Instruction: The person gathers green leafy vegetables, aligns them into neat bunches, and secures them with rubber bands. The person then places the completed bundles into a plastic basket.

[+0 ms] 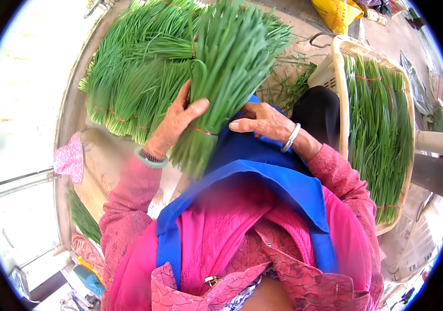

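A thick bundle of garlic chives (225, 77), tied with a thin red band low down, leans upright before my lap. My left hand (178, 120) grips its left side, thumb across the front just above the band. Close to its right side is my right hand (270, 121), thumb pointing at the stems. Its fingertips are partly hidden at the leaves' edge, so I cannot tell whether they grip. Beyond my left hand lies a broad heap of similar tied chive bundles (136, 89). A blue apron (245, 149) covers my lap.
On the right stands a cream plastic crate (343, 97) holding long rows of banded chives (377, 136). Loose green leaves (283, 85) litter the floor beside my dark-clad knee (317, 110). A pink patterned cloth (69, 158) hangs at left. A yellow bag (334, 15) lies at the back.
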Motion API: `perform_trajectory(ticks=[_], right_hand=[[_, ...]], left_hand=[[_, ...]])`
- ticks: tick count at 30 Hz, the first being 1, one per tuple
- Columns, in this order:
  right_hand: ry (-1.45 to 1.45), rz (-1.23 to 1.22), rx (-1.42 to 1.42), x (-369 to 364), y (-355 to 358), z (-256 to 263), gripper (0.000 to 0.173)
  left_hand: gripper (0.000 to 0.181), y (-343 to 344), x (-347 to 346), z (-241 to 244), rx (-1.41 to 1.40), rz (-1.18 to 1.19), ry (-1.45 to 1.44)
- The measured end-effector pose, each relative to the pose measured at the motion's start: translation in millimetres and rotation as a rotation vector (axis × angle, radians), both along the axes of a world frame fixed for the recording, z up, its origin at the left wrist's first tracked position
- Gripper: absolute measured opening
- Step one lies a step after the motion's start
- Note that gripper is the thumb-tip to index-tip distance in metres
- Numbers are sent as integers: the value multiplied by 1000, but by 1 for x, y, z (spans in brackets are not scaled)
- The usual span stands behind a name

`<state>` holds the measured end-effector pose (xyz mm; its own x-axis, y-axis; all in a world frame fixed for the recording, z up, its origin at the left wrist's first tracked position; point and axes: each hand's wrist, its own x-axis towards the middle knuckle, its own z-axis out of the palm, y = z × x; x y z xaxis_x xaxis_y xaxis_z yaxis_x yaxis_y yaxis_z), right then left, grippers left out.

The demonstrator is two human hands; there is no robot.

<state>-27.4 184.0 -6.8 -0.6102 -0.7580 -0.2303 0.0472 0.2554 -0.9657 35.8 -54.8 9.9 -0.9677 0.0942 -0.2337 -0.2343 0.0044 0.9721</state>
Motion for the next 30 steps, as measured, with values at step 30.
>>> perform_trajectory(ticks=[30], right_hand=[[631,-369,43,-31,20,14,32]], left_hand=[[41,-21,-42,-20,382,-17,-204]])
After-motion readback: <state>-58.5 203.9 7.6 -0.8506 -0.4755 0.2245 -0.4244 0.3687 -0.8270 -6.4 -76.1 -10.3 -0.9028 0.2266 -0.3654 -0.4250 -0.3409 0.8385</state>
